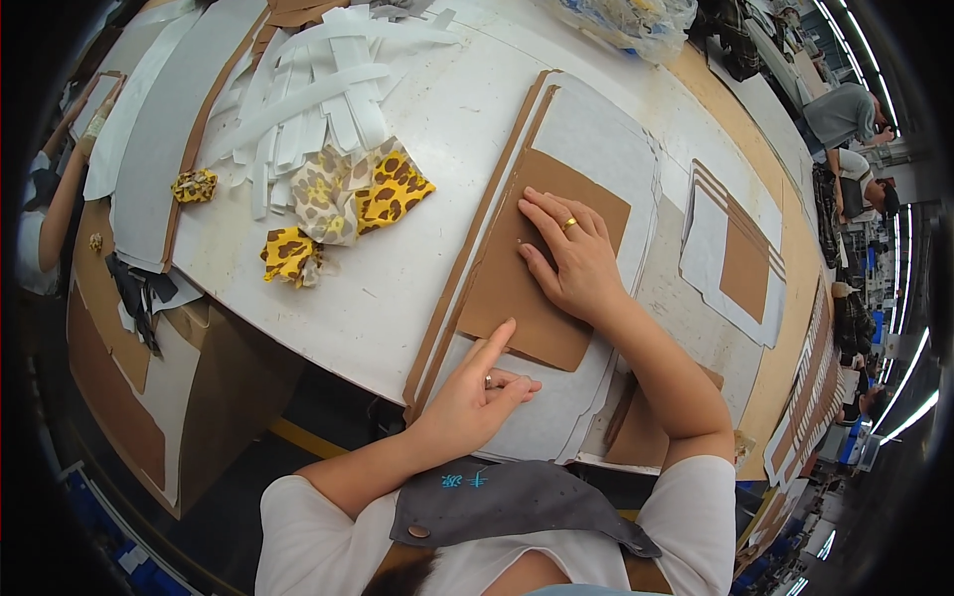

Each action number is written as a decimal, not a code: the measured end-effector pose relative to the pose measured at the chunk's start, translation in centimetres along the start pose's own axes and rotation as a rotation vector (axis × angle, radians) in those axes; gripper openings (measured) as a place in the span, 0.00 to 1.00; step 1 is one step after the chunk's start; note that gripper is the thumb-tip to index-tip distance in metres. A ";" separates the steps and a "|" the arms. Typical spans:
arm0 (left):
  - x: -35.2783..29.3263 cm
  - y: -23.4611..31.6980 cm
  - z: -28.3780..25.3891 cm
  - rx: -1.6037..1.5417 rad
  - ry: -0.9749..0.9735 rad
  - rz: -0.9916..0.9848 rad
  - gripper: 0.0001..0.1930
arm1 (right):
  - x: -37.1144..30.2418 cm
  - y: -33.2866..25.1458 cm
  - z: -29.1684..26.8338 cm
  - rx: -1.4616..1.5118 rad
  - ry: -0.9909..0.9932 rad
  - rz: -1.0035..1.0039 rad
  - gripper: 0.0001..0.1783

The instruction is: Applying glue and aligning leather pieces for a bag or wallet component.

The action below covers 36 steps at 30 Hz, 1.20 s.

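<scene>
while the brown panel (529, 293) lies under the flattened right hand (576, 255), the empty left hand (469, 399) touches it.

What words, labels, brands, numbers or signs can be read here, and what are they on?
Dark grey cloth apron bib: a short line of blue lettering, which I'm not copying out.
Brown rectangular sheet under the person's right hand: no lettering shows.
Crumpled clear plastic bag at the top edge: nothing legible.
Workshop background: any lettering there is too small or blurred to read.
</scene>
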State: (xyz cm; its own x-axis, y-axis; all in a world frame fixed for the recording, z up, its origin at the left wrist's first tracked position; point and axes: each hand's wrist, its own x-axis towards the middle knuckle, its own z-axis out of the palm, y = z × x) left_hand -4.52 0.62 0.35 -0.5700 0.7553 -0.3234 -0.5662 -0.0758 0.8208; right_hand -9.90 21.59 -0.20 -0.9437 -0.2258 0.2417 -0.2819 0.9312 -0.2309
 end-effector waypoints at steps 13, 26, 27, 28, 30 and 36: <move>-0.2 1.7 -0.8 1.507 0.225 0.512 0.27 | -0.1 -0.4 0.1 -0.028 0.018 0.028 0.24; -0.1 1.0 -1.1 1.581 0.191 0.508 0.27 | 0.3 -0.6 -0.1 0.003 -0.035 -0.061 0.21; 0.0 1.0 -1.1 1.584 0.192 0.510 0.27 | 0.8 -0.1 0.0 -0.039 0.001 -0.037 0.20; 0.0 1.0 -1.1 1.587 0.193 0.512 0.27 | 1.1 0.6 0.2 -0.060 0.014 -0.038 0.20; -0.1 1.0 -1.2 1.591 0.192 0.515 0.27 | 1.9 1.9 0.7 -0.078 0.039 -0.013 0.20; 0.0 1.0 -1.1 1.601 0.195 0.521 0.27 | 3.2 3.4 1.1 -0.105 0.058 0.077 0.21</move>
State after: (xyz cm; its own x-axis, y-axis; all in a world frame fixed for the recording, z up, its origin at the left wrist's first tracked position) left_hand -5.75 -0.17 0.62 -0.6163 0.7697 0.1665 0.7479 0.5060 0.4297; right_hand -14.05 23.71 -1.22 -0.9493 -0.1383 0.2822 -0.1866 0.9706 -0.1522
